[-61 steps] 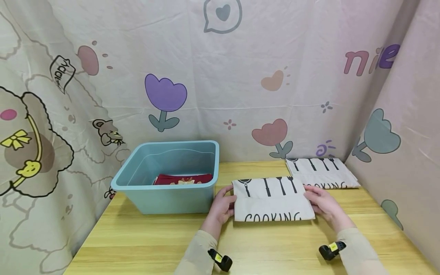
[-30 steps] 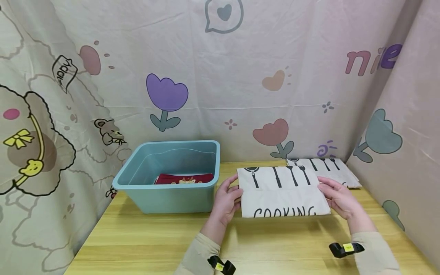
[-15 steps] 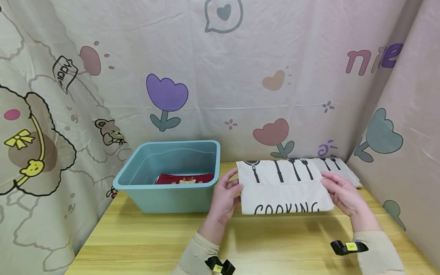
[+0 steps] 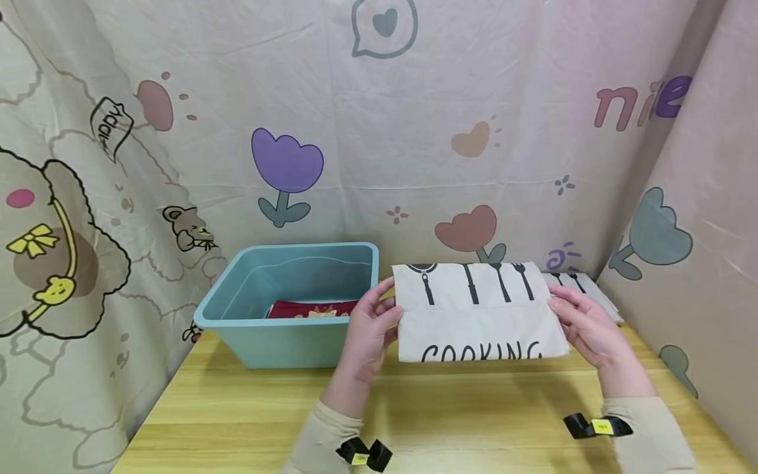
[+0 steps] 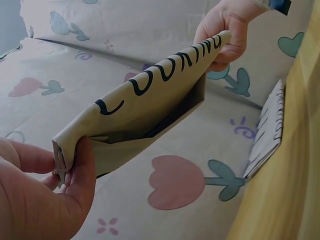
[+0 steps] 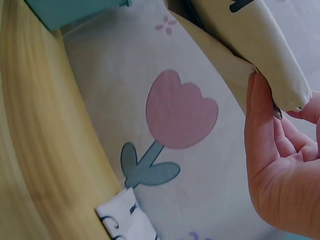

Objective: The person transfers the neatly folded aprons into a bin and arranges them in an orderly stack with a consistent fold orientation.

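A folded white cloth [image 4: 480, 322], printed with black utensils and the word COOKING, hangs above the table between both hands. My left hand [image 4: 370, 329] pinches its left edge, thumb on the near face. At the opposite edge my right hand [image 4: 589, 326] pinches the cloth in the same way. From the left wrist view, the held cloth [image 5: 135, 112] shows a gap between its layers underneath. Behind it, partly hidden, a second folded cloth [image 4: 592, 293] with a like print lies at the table's back right.
Left of the hands stands a blue-green plastic bin [image 4: 278, 345], with a folded red cloth [image 4: 296, 311] inside it. My left hand overlaps the bin's right side in the head view. A patterned curtain [image 4: 414, 131] closes off the back and sides of the wooden table [image 4: 266, 415].
Both hands have lifted the folded white cloth up from near the table. It first went right, then in the last half second shifted a little left toward the bin.
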{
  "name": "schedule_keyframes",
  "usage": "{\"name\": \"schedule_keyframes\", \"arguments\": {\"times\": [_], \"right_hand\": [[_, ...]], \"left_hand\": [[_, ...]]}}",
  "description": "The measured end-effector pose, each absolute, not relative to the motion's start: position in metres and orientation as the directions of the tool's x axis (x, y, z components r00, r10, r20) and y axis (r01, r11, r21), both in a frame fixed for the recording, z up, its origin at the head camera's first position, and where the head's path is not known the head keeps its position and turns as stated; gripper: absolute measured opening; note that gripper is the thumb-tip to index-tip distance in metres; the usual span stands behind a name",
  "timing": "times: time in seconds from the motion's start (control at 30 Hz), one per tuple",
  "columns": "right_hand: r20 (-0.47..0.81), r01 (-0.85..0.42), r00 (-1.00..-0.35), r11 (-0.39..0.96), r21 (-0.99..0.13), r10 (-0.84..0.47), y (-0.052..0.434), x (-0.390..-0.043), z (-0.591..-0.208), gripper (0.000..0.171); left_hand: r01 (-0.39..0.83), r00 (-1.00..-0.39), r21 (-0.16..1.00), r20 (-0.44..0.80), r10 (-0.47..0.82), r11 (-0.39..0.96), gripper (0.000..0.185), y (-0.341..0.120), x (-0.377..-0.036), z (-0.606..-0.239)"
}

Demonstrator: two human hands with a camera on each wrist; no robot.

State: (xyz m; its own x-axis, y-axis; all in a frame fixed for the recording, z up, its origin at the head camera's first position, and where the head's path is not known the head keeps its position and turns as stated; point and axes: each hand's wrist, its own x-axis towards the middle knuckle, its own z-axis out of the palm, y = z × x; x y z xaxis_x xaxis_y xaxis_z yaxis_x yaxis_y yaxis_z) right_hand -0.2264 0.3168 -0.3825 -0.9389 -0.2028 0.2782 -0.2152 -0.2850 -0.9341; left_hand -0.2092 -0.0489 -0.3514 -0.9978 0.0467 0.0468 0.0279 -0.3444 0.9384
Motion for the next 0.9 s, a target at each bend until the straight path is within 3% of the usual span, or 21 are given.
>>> {"name": "schedule_keyframes", "arguments": {"times": [0.37, 0.9], "right_hand": [[0.341, -0.269, -0.919, -0.317, -0.909, -0.198, 0.286, -0.229, -0.364, 0.033], [0.306, -0.254, -0.941, -0.3, -0.92, -0.143, 0.244, -0.235, -0.344, 0.025]], "left_hand": [[0.102, -0.994, 0.955, 0.105, -0.007, -0.279, 0.053, -0.077, -0.209, -0.335], [0.151, -0.988, 0.953, 0.145, -0.043, -0.261, 0.051, -0.115, -0.218, -0.322]]}}
